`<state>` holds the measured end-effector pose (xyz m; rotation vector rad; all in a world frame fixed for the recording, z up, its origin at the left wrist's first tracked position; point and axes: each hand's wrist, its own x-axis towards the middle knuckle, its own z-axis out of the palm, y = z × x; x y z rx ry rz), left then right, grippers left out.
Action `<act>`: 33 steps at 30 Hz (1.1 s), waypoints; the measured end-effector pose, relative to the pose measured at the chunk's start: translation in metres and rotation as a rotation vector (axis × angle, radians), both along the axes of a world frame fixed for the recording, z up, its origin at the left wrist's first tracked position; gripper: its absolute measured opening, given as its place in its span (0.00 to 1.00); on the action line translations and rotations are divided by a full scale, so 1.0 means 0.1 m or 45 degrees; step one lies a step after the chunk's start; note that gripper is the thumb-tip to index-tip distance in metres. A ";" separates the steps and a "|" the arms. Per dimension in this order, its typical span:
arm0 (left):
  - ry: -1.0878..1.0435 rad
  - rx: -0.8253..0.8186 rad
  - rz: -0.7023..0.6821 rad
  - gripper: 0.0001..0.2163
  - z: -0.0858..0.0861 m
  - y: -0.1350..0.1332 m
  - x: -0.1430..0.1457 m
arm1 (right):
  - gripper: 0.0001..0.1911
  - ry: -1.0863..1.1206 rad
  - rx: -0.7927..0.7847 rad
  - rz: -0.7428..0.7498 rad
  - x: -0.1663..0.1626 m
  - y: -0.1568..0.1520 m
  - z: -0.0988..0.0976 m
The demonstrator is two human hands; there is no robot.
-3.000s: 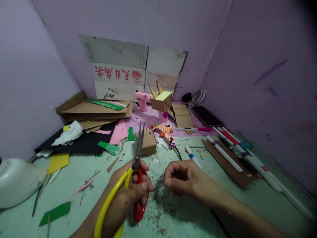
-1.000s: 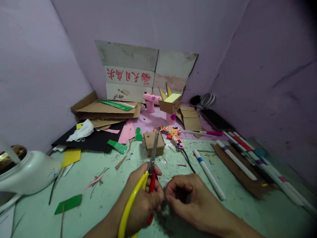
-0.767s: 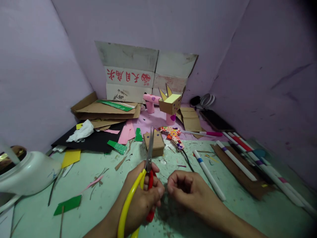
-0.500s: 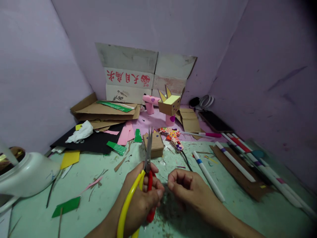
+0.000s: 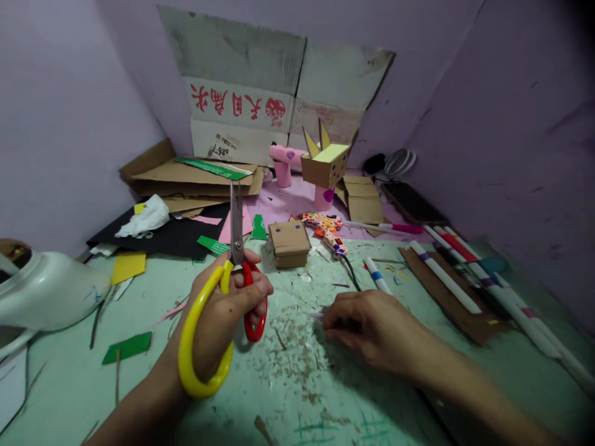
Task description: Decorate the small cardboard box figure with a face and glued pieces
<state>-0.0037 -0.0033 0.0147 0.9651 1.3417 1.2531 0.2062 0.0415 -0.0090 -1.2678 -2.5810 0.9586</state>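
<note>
Head view — scissors within left fingers, blades jutting beyond.

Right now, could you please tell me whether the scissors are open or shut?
Slightly open: the scissors in the left hand show a narrow gap between the tips of their blades.

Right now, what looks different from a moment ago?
The left hand, still holding the scissors, has moved left, away from the right hand, which now covers part of the blue-banded marker. The small cardboard box and patterned glue gun stayed put.
</note>
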 end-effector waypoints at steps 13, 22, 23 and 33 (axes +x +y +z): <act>-0.088 -0.007 0.095 0.15 0.05 0.05 -0.04 | 0.08 -0.165 0.161 -0.043 0.04 0.06 -0.02; -0.039 -0.017 0.091 0.13 0.04 0.04 -0.02 | 0.08 0.112 0.133 0.082 -0.05 -0.06 -0.13; -0.031 -0.012 0.082 0.12 0.03 0.03 -0.02 | 0.08 0.125 0.144 0.089 -0.07 -0.08 -0.15; -0.058 -0.005 0.079 0.13 0.04 0.03 0.00 | 0.08 -0.125 0.232 0.143 -0.22 -0.15 -0.25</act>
